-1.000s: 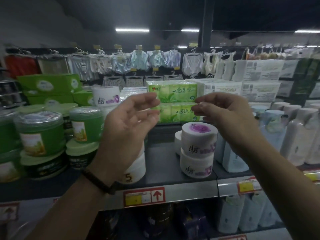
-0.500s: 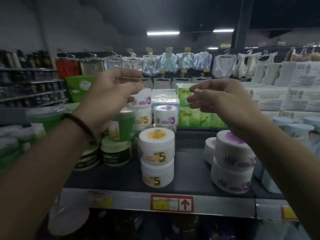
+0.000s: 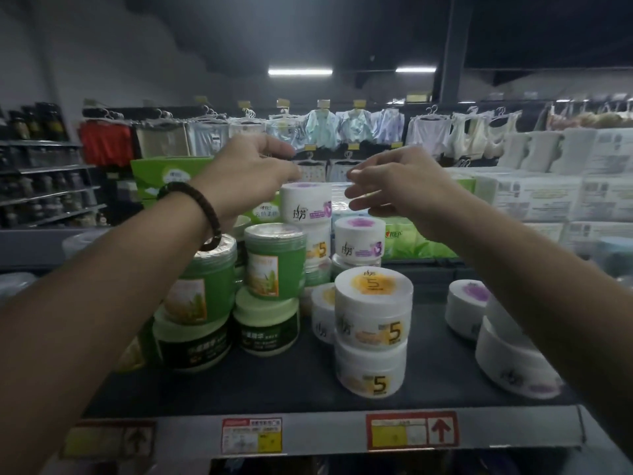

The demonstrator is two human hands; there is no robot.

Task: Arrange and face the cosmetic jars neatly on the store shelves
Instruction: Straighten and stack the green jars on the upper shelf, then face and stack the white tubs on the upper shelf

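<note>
One dark shelf (image 3: 239, 389) carries all the stock, with a grey front rail (image 3: 325, 431) along its near edge. Green tissue packs (image 3: 421, 245) stand at the back, behind the jars. On the left side, a clear-lidded green jar (image 3: 275, 262) sits on a dark-labelled jar (image 3: 265, 329), with a similar stack just beside it. At centre front, two white jars marked 5 (image 3: 373, 313) are stacked one on the other, labels facing forward. Behind them rises a taller stack topped by a purple-lidded jar (image 3: 306, 204). A second purple jar (image 3: 359, 240) stands just beside it, lower and to the right. The left hand (image 3: 253, 176) and right hand (image 3: 400, 188) are raised on either side of the topmost jar, fingers loosely curled, holding nothing. Whether the left fingertips touch the lid cannot be determined. A dark beaded bracelet (image 3: 198, 207) circles the left wrist. A red-framed price label (image 3: 411, 430) with an upward arrow is fixed to the rail.
</note>
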